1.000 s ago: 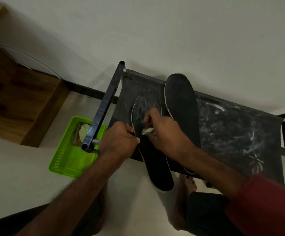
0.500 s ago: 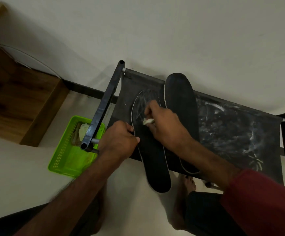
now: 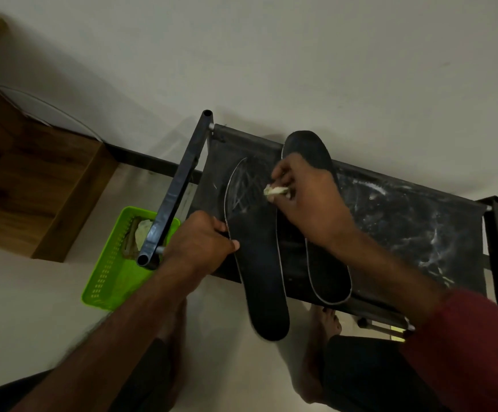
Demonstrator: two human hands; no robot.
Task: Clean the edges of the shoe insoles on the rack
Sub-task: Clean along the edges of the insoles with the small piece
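Left insole (image 3: 256,248), right insole (image 3: 328,278) lie on rack (image 3: 405,221), heels overhanging front. Left hand (image 3: 203,242) grips left insole by outer edge; right hand (image 3: 307,200) pinches pale wad (image 3: 274,190) at its inner edge. Best: short firm strokes along white rim, insole pinned steady

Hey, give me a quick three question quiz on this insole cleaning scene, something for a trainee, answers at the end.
1. True or false: the right hand pinches a pale wad at the left insole's edge.
2. The left hand steadies: A) the left insole, B) a brush, C) a shoe.
3. Fill in: the basket on the floor by the rack is ___.
Key: 1 true; 2 A; 3 green.
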